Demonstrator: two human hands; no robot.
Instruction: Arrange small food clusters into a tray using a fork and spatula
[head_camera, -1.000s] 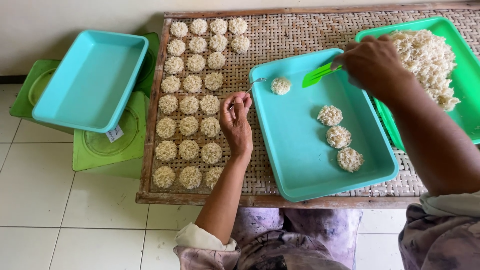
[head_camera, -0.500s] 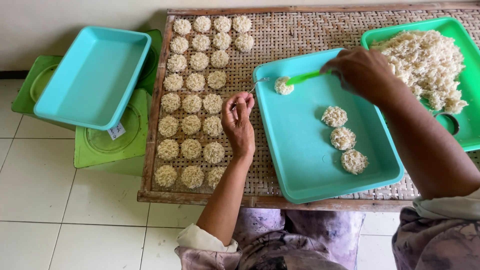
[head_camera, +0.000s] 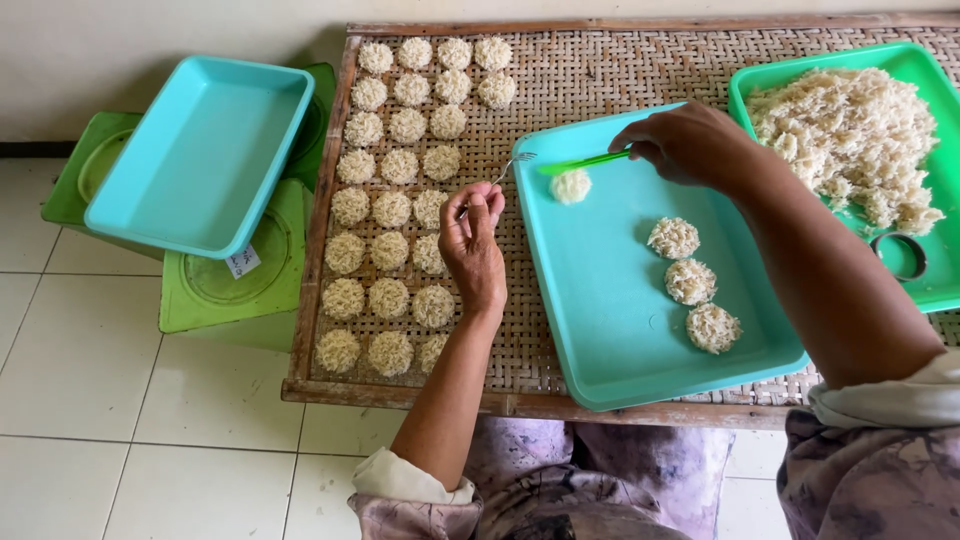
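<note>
My left hand (head_camera: 475, 245) rests over the woven bamboo rack (head_camera: 600, 70), fingers pinched on a thin metal fork (head_camera: 512, 162) whose tines point toward the teal tray (head_camera: 600, 330). My right hand (head_camera: 690, 145) grips a flat green spatula (head_camera: 585, 162); its tip touches a round noodle disc (head_camera: 571, 186) at the tray's far left corner. Three more discs (head_camera: 691, 281) lie in a line on the tray's right side. Rows of noodle discs (head_camera: 400, 200) cover the left part of the rack.
A green tray (head_camera: 945, 290) at the right holds a heap of loose noodles (head_camera: 850, 140) and a metal ring (head_camera: 905, 255). An empty teal tray (head_camera: 200, 150) lies on green stools (head_camera: 220, 290) to the left, over white floor tiles.
My right hand has swung left from the noodle heap, bringing the green spatula down to the lone disc on the tray. My left hand has barely moved.
</note>
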